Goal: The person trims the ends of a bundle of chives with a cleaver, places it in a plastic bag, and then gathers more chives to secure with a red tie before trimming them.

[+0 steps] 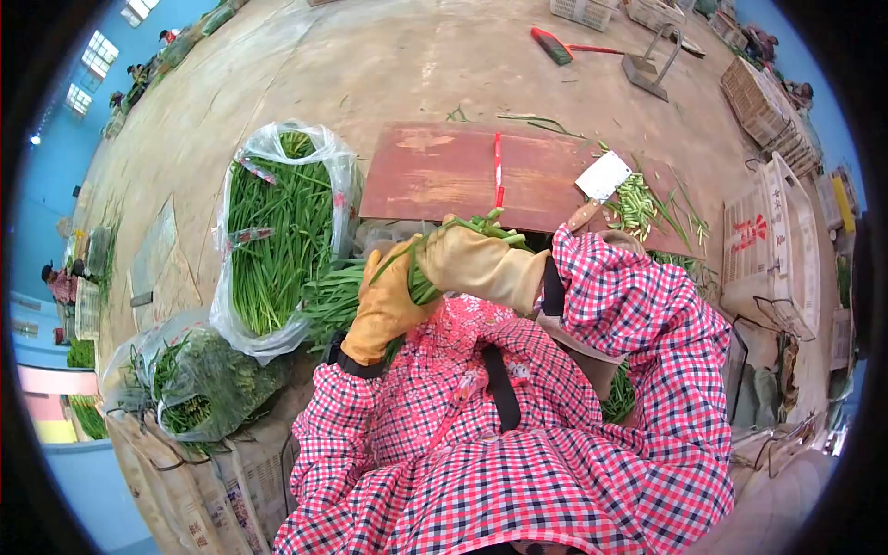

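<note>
My left hand point(384, 301), in an orange glove, is closed around a bunch of long green leafy stalks point(338, 294). My right hand point(476, 265), in a paler tan glove, wraps the same bunch nearer its cut ends, which poke out to the right. Leaves trail off to the left below my left hand. Beyond the hands lies a reddish wooden board point(430, 176) with a red strip point(499, 171) across it. A cleaver point(603, 176) rests toward the board's right end, its wooden handle near my right sleeve. Chopped stem pieces point(635, 205) lie beside the blade.
A clear plastic bag point(347, 185) packed with long greens stands at left. Below it, another bag point(222, 379) of greens sits on a crate point(208, 499). Crates point(772, 245) line the right side. A red broom point(552, 46) and a dustpan point(646, 76) lie on the floor ahead.
</note>
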`<move>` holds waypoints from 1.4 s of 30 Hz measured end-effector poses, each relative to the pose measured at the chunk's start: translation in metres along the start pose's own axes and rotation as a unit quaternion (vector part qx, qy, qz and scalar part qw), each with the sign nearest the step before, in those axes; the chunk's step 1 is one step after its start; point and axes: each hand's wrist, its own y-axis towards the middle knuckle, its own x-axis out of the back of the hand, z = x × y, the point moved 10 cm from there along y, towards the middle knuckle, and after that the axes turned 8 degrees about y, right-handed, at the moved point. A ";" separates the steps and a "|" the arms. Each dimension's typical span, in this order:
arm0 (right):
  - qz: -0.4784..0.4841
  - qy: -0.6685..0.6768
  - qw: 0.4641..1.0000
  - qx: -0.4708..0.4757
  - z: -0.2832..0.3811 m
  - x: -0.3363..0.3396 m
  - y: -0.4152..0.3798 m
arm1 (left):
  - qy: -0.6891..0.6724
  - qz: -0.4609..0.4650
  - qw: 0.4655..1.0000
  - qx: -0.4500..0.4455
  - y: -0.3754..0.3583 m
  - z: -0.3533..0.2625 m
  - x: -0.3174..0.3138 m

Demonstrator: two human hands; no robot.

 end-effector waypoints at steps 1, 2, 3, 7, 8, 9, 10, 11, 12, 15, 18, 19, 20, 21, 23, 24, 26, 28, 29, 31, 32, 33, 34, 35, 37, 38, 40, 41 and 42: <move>0.021 -0.003 1.000 -0.015 -0.006 0.001 0.003 | -0.002 0.001 1.000 0.024 0.001 0.008 -0.006; -0.009 0.014 1.000 -0.017 -0.014 0.013 0.003 | -0.005 0.003 0.999 0.048 0.001 0.015 -0.011; -0.037 0.045 0.998 -0.040 -0.030 0.030 0.003 | -0.007 0.005 0.997 0.072 0.003 0.023 -0.015; 0.021 0.093 0.985 -0.144 -0.096 0.012 -0.031 | -0.002 0.050 0.993 0.108 0.012 0.028 0.001; 0.251 0.170 0.913 -0.274 -0.150 -0.003 -0.072 | -0.014 0.101 0.988 0.113 0.016 0.025 0.017; 0.263 0.179 0.879 -0.355 -0.175 -0.012 -0.100 | -0.051 0.143 0.979 0.136 0.017 0.023 0.029; 0.207 0.113 0.899 -0.368 -0.188 -0.028 -0.131 | -0.088 0.188 0.965 0.163 0.017 0.023 0.038; 0.101 0.062 0.917 -0.380 -0.193 -0.003 -0.143 | -0.125 0.229 0.947 0.187 0.014 0.025 0.042; 0.026 0.139 0.908 -0.395 -0.194 0.019 -0.156 | -0.156 0.247 0.939 0.182 0.011 0.030 0.042; 0.080 0.366 0.764 -0.526 -0.175 0.004 -0.181 | -0.385 0.236 0.880 0.150 0.011 0.016 0.040; 0.193 0.430 0.753 -0.459 -0.137 -0.012 -0.164 | -0.520 0.239 0.798 0.190 0.009 0.004 0.036; 0.160 0.500 0.718 -0.456 -0.127 -0.013 -0.161 | -0.569 0.254 0.749 0.224 0.007 -0.001 0.032; 0.065 0.621 0.634 -0.456 -0.114 -0.032 -0.159 | -0.579 0.260 0.741 0.220 0.005 0.003 0.022; -0.032 0.723 0.531 -0.441 -0.109 -0.039 -0.160 | -0.589 0.268 0.727 0.230 0.004 -0.003 0.020; -0.156 0.822 0.383 -0.392 -0.110 -0.021 -0.141 | -0.609 0.287 0.697 0.247 0.005 -0.020 0.016; -0.223 0.826 0.348 -0.383 -0.115 -0.018 -0.136 | -0.624 0.297 0.682 0.239 0.006 -0.025 0.010; -0.329 0.810 0.330 -0.356 -0.128 -0.007 -0.131 | -0.647 0.316 0.651 0.242 0.003 -0.034 -0.007; -0.407 0.771 0.365 -0.327 -0.146 0.007 -0.130 | -0.663 0.354 0.612 0.248 -0.002 -0.048 -0.017; -0.433 0.760 0.368 -0.315 -0.153 0.010 -0.131 | -0.659 0.372 0.608 0.241 -0.003 -0.053 -0.023; -0.480 0.737 0.376 -0.291 -0.170 0.017 -0.139 | -0.654 0.405 0.598 0.225 -0.008 -0.063 -0.038; -0.415 0.757 0.401 -0.307 -0.171 0.018 -0.136 | -0.660 0.409 0.588 0.228 -0.011 -0.068 -0.043; -0.361 0.763 0.442 -0.304 -0.161 0.027 -0.129 | -0.648 0.429 0.593 0.210 -0.016 -0.074 -0.046; -0.306 0.766 0.481 -0.297 -0.144 0.036 -0.119 | -0.636 0.447 0.600 0.191 -0.021 -0.076 -0.048; -0.248 0.768 0.518 -0.285 -0.129 0.038 -0.110 | -0.623 0.462 0.607 0.172 -0.026 -0.078 -0.050; -0.254 0.784 0.460 -0.330 -0.117 0.022 -0.122 | -0.635 0.469 0.586 0.182 -0.040 -0.074 -0.060; -0.254 0.792 0.427 -0.355 -0.112 0.017 -0.128 | -0.647 0.469 0.571 0.187 -0.044 -0.074 -0.064; -0.298 0.767 0.414 -0.389 -0.108 0.015 -0.135 | -0.669 0.463 0.550 0.189 -0.049 -0.074 -0.067; -0.286 0.756 0.435 -0.396 -0.103 0.013 -0.136 | -0.669 0.461 0.549 0.193 -0.051 -0.072 -0.069; -0.275 0.745 0.457 -0.401 -0.097 0.010 -0.137 | -0.669 0.460 0.549 0.197 -0.055 -0.070 -0.072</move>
